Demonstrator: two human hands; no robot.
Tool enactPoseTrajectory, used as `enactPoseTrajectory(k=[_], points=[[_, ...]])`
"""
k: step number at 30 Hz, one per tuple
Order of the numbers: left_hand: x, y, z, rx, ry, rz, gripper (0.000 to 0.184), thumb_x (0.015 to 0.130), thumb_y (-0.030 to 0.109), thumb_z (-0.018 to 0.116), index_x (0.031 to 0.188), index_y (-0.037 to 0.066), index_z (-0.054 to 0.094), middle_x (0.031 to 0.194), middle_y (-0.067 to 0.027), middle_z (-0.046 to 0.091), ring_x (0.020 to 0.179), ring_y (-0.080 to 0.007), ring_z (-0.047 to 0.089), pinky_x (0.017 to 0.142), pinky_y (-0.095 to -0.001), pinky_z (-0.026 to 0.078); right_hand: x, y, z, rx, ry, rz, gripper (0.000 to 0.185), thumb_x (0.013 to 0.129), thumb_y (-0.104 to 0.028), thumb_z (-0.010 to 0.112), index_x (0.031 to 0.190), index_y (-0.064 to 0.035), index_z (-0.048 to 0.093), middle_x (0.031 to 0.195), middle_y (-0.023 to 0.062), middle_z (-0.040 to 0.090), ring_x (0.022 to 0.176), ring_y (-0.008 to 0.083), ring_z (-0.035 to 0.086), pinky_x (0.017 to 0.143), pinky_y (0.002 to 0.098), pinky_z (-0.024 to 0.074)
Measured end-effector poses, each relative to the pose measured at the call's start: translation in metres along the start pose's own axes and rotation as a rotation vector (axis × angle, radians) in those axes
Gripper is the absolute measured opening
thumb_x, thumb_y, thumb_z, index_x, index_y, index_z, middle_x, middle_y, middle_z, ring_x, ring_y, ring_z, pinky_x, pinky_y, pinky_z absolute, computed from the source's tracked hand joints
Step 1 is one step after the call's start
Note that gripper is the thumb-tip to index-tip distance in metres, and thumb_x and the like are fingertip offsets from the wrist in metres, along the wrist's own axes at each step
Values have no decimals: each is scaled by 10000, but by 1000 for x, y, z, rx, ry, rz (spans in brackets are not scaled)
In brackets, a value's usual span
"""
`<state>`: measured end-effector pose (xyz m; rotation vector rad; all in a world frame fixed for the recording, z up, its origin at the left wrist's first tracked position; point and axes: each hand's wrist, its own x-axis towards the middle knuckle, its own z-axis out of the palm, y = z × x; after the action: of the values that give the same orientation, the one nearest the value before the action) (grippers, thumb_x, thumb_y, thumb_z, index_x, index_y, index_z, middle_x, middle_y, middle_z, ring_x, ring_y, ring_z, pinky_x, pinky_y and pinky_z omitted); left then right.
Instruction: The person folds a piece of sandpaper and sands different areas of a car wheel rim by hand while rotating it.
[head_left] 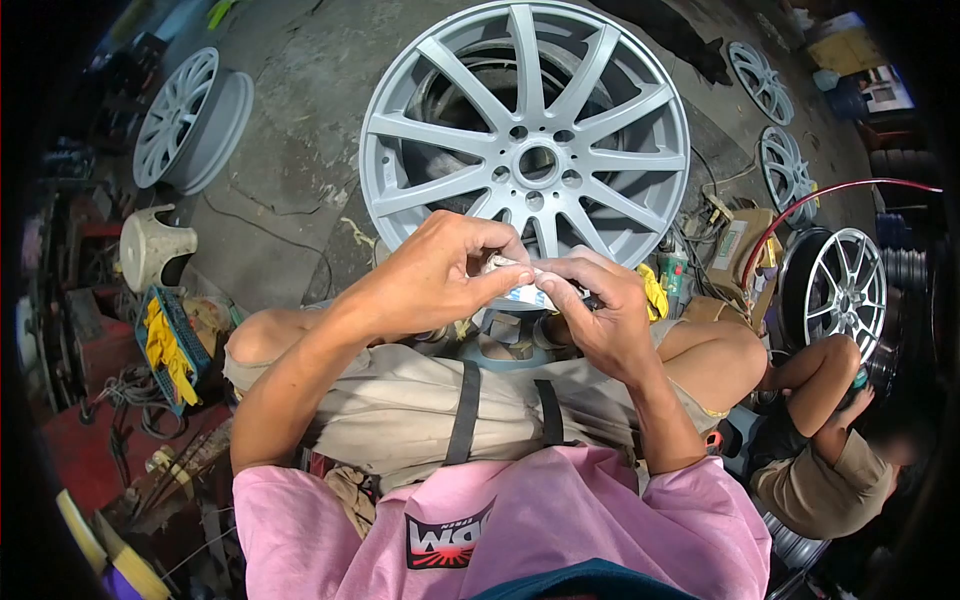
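Observation:
Both hands meet in front of the large grey wheel rim, near its lower edge. My left hand pinches a small whitish crumpled piece between thumb and fingers. Opposite it, my right hand is closed on the same piece, thumb and forefinger close to the other fingertips. A bit of white with blue print shows just under the fingers. What exactly the piece is, I cannot make out. The rim lies spokes up, its centre hole visible beyond the hands.
More rims lie at the left and right. A cream stool and a basket with yellow gloves are on the left. A red hose arcs at right, near a cardboard box. Another person sits at lower right.

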<state>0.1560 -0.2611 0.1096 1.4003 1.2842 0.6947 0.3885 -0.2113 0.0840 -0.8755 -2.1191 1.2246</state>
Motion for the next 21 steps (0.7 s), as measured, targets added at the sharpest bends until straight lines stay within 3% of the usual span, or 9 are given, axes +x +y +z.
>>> enactPoseTrajectory(k=[3,5,8,10,19,20,21], points=[[1,-3,4,-80,45,-29,237,1014,217,718,961,-9,765,680,-46,651,581,-55,529,527,-261,414,2,-2,-1,25,47,-24,141,946,-52,734,1060,13,786,906,119,749,784,214,705,716,324,533],[2,-1,5,-380,-15,-144,243,1026,232,712,976,1,768,724,-28,668,616,-52,561,543,-242,430,4,-4,-1,41,79,-41,145,949,-51,729,1066,13,785,907,119,750,786,210,704,714,323,532],[3,-1,0,-336,-39,-77,268,1039,256,701,1002,-1,768,758,-12,680,639,-53,581,556,-231,447,7,-9,-3,53,102,-57,151,947,-46,721,1071,11,787,913,116,751,781,204,699,710,320,530],[4,-6,-3,-306,-46,-51,274,1043,260,696,1011,-1,770,756,-13,679,641,-54,581,558,-235,449,8,-14,-7,157,2,141,156,946,-48,719,1075,5,789,921,115,754,783,201,702,709,318,529],[2,8,-6,-282,-35,-73,260,1058,212,673,986,-24,754,768,-28,683,678,-76,605,611,-251,483,5,-6,-2,39,112,-122,173,974,-67,701,1101,23,776,876,105,709,747,156,653,691,296,513],[2,9,-6,-211,-22,-62,266,1055,213,670,975,-27,750,771,-36,683,684,-82,603,615,-257,479,4,-8,-2,36,115,-120,173,974,-67,701,1101,23,776,876,105,709,747,156,653,691,296,513],[2,8,-5,-210,-25,-60,266,1055,213,670,975,-27,750,771,-36,683,684,-82,603,615,-257,479,3,-11,-3,146,74,34,169,968,-61,709,1098,22,777,887,107,712,747,156,656,691,298,515]])
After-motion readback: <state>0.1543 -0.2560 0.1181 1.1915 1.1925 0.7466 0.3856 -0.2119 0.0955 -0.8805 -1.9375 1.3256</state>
